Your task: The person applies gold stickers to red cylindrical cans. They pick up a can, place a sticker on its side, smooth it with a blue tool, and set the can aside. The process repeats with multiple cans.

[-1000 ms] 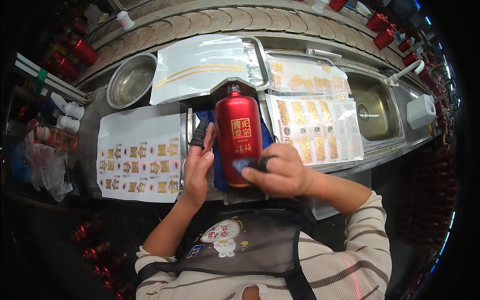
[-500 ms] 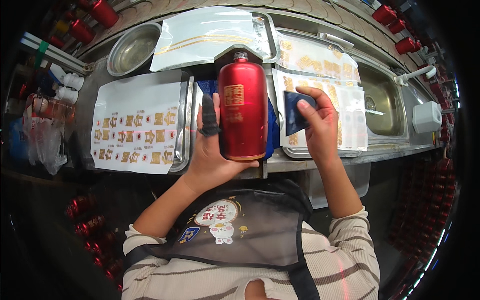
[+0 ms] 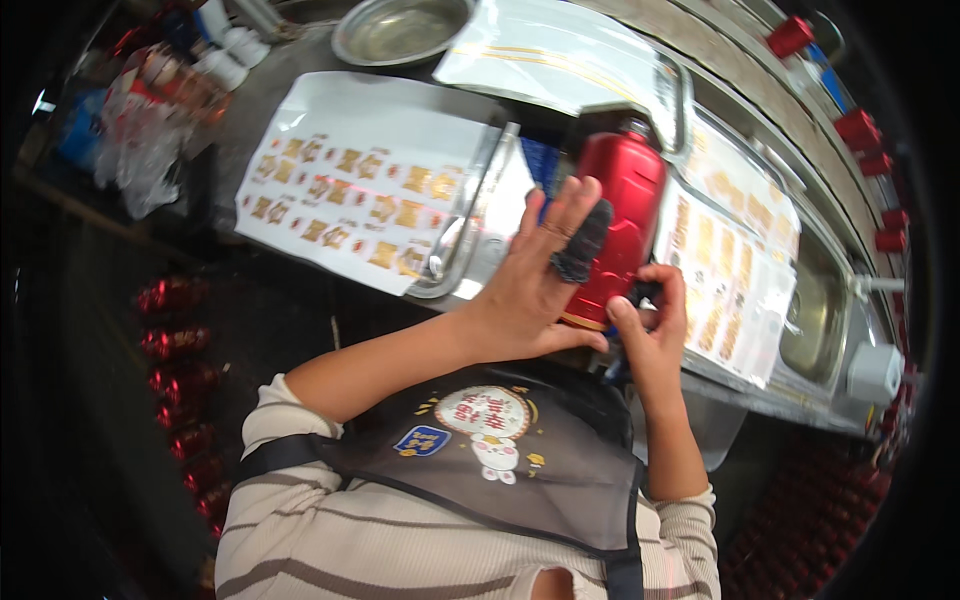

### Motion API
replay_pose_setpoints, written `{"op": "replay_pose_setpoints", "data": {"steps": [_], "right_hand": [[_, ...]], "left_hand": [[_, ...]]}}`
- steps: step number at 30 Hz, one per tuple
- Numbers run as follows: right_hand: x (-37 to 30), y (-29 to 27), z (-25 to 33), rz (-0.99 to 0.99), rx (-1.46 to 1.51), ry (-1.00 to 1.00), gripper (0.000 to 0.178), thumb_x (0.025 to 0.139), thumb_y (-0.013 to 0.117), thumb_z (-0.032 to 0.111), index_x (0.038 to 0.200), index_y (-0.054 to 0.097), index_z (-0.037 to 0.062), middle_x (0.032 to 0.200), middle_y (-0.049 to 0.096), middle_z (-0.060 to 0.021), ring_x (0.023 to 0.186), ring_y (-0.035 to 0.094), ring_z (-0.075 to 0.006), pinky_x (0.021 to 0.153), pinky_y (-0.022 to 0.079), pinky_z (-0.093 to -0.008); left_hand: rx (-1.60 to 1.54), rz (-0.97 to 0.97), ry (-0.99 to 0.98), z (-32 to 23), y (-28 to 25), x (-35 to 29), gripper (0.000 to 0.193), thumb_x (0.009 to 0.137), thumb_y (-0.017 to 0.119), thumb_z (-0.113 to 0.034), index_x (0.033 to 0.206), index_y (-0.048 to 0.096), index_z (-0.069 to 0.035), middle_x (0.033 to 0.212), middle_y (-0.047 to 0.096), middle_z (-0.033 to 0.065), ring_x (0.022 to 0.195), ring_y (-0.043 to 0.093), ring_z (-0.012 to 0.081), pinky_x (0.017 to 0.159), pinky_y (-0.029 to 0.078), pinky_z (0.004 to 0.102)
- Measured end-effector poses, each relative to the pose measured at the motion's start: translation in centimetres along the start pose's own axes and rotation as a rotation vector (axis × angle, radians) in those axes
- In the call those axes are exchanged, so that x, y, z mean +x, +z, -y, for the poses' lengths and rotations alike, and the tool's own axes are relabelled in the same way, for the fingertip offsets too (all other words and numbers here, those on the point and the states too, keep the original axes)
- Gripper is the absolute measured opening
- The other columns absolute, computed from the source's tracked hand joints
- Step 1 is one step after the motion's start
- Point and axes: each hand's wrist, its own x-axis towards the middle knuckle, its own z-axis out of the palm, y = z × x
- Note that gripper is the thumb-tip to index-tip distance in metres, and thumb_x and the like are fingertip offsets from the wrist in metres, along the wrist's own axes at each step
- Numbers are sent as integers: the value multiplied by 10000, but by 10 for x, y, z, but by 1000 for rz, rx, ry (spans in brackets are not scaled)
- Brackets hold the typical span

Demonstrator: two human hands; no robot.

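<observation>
A glossy red bottle (image 3: 625,190) lies tilted on a dark stand, its neck pointing away from me. My left hand (image 3: 525,285) is beside the bottle's lower left side. Its fingers are stretched out, one in a black finger cover (image 3: 583,245) that overlaps the bottle, and its thumb lies along the base. At the bottle's lower right, my right hand (image 3: 655,330) is closed in a pinch. The dark scraper (image 3: 650,292) between its fingers is mostly hidden.
To the left, a white sheet of gold decals (image 3: 345,190) covers a metal tray. More decal sheets (image 3: 715,270) lie right, before a sink (image 3: 815,330). A round metal bowl (image 3: 400,30) stands at the back. Red bottles (image 3: 175,345) stand low on the left.
The view has tilted. My right hand has come from over the right-hand sheets to the bottle's base. The bottle's gold print no longer shows, and my left fingers now overlap its side.
</observation>
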Motion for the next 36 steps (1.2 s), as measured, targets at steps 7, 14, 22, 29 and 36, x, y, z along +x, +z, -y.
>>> {"op": "replay_pose_setpoints", "data": {"steps": [7,14,22,29,36], "right_hand": [[4,-3,-7,7,56,-82,385,864,726,150,1147,481,59,920,523,6,618,449,-12,534,346,-173],[7,-36,-3,-84,116,85,240,922,632,148,1124,537,62,766,509,14,522,358,-11,467,247,-169],[13,-29,-3,-45,134,88,255,924,637,125,1147,550,37,745,504,34,507,357,-3,458,255,-168],[13,-32,-4,-85,71,89,243,920,635,107,1137,560,27,756,505,36,527,373,-3,474,248,-169],[12,-30,-5,-106,74,128,208,926,621,96,1119,580,30,769,504,53,585,384,-2,512,269,-173]], "left_hand": [[-16,-2,-21,9,-24,-4,1143,675,811,-560,1512,234,-37,1538,247,273,1423,262,428,1149,187,586],[374,-368,-852,126,-164,-46,178,787,744,-128,857,627,-15,765,682,142,747,686,305,650,513,406],[903,-81,-666,191,-199,-29,500,727,799,-322,1096,638,-26,1241,551,128,1177,517,316,997,360,450],[943,-246,-452,268,-219,-17,471,770,766,-368,1058,623,-24,1160,601,123,1196,516,295,1037,319,467],[558,-114,-599,280,-232,-4,362,693,840,-232,947,711,-9,951,692,81,955,633,253,935,442,380]]}}
